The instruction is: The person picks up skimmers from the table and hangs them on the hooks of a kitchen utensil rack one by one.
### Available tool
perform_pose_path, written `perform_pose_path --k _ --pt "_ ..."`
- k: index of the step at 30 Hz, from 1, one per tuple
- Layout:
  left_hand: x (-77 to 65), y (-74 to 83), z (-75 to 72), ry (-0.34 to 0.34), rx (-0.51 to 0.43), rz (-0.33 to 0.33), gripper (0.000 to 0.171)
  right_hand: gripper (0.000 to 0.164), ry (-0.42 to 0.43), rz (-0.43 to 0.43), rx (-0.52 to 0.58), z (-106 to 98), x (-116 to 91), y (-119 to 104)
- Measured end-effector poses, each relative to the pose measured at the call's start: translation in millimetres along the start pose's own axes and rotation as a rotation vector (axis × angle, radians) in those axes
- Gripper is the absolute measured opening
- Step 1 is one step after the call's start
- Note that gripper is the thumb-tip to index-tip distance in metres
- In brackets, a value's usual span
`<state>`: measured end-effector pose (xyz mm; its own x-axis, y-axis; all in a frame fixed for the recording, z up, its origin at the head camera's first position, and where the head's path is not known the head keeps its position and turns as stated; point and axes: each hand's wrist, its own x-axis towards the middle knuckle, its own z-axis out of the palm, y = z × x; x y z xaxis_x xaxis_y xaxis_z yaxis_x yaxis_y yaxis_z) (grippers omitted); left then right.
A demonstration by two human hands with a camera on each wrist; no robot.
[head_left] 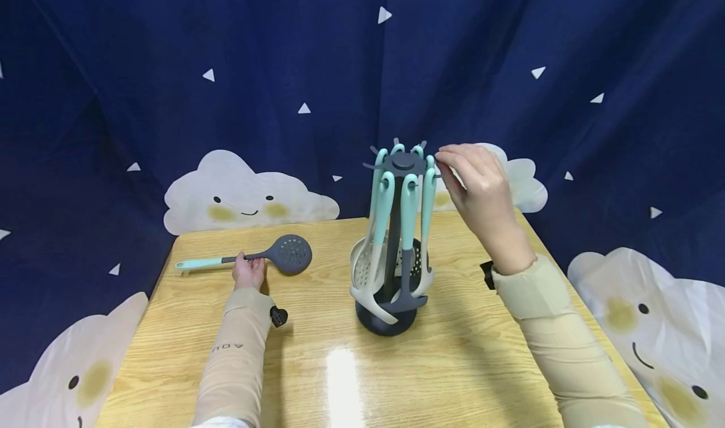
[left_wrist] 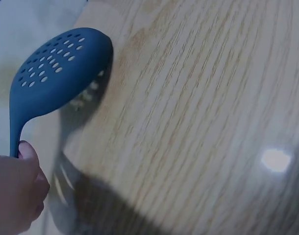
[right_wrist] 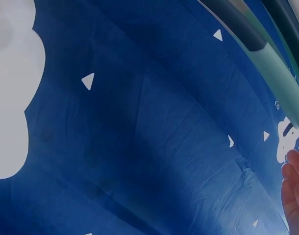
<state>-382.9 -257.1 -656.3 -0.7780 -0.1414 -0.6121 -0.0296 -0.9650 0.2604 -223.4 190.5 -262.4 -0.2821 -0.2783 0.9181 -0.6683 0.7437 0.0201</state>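
Note:
A slotted skimmer with a dark grey round head and mint handle lies across my left hand, which grips its grey neck. In the left wrist view the perforated skimmer head is tilted, casting a shadow on the tabletop. A dark rotating utensil stand holds several hanging mint-handled tools. My right hand is raised at its upper right, fingertips right at the top of a mint handle. In the right wrist view, fingers reach that handle's end; I cannot tell whether they pinch it.
A light wooden table carries the stand, whose round black base sits right of centre. Grey and cream tool heads hang low around the post. A navy curtain with white triangles and smiling clouds surrounds the table's back and sides.

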Motion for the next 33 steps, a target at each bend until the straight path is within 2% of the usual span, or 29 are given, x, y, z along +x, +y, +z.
perform_pose_path --k 3,4,6,7,8,10,12,14,15,17,21,28,33 --pt "2.9 -0.3 -2.5 0.002 0.154 0.081 0.061 0.009 -0.002 0.004 0.001 0.3 0.0 -0.4" --pt "2.9 -1.7 -1.4 0.011 0.198 0.131 0.057 0.009 -0.002 0.004 0.001 0.0 0.2 -0.6" --pt "-2.3 -5.3 2.3 0.019 0.283 0.223 0.048 0.009 -0.003 0.003 -0.001 -0.6 0.3 -0.8" --pt "-10.4 -8.7 7.1 0.021 0.323 0.281 0.043 0.01 -0.005 -0.001 -0.004 -0.8 0.4 -0.9" --pt "-33.1 -12.9 17.5 0.019 0.359 0.3 0.037 0.01 -0.003 -0.001 -0.002 -1.1 0.6 -1.2" --pt "-64.9 -20.6 34.6 0.043 0.458 0.378 0.028 0.01 -0.002 -0.006 -0.001 -1.2 0.8 -1.6" --pt "-103.1 -28.6 54.6 0.075 0.561 0.417 0.022 0.01 0.004 -0.005 0.004 -1.3 1.1 -1.8" --pt "-138.8 -35.3 74.4 0.116 0.691 0.415 0.019 0.011 0.009 -0.002 0.011 -1.2 1.3 -1.8" --pt "-141.3 -36.9 77.2 0.128 0.739 0.434 0.018 0.011 0.006 -0.006 0.009 -1.2 1.2 -1.5" --pt "-156.3 -39.3 83.8 0.108 0.805 0.445 0.014 0.01 0.0 -0.01 0.009 -1.2 1.0 -0.9" --pt "-169.7 -41.8 88.9 0.047 0.894 0.508 0.013 0.011 -0.018 -0.025 0.003 -0.7 0.6 1.0" --pt "-182.2 -48.3 94.7 -0.054 1.007 0.663 0.013 0.01 -0.014 -0.015 0.004 -0.2 0.4 0.3" --pt "-196.2 -52.3 101.5 -0.142 1.148 0.768 0.017 0.011 -0.002 0.002 0.016 -0.9 0.4 -1.4"
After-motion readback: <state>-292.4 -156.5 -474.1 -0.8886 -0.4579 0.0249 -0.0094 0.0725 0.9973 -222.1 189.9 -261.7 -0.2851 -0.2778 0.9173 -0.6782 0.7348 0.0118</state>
